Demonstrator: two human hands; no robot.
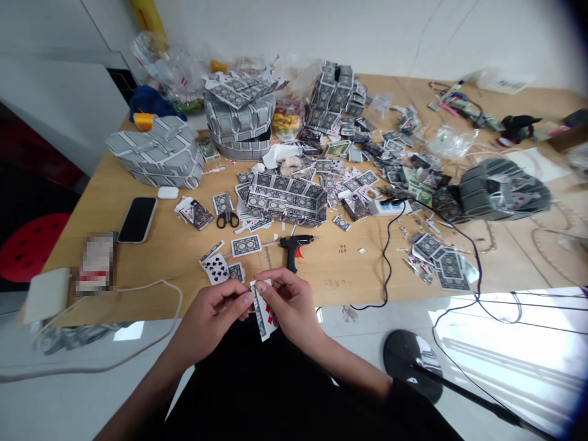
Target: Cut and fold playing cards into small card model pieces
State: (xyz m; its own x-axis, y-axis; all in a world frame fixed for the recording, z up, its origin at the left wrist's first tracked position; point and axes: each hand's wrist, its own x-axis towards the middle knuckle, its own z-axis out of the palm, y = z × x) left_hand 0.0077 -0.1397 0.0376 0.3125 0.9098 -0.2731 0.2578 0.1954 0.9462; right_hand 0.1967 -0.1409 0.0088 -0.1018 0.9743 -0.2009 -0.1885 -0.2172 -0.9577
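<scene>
In front of my body, just off the table's near edge, both hands hold a playing card [263, 323] with a strip folded along its left side. Red diamonds show on its face. My right hand [291, 309] is closed on it, thumb on the top part. My left hand [215, 315] pinches its upper left edge between thumb and fingers. Beyond my hands lie a black hot glue gun [290, 248], a face-up ten of spades [215, 268] and a face-down card [246, 245]. Black-handled scissors [227, 215] rest farther back.
An open box made of cards [287, 205] stands mid-table. Behind it are woven card baskets [239, 122] and loose cards. A phone [137, 219] and a white power bank [47, 296] lie at left. A black cord [388, 263] runs from a power strip [389, 207] over the edge.
</scene>
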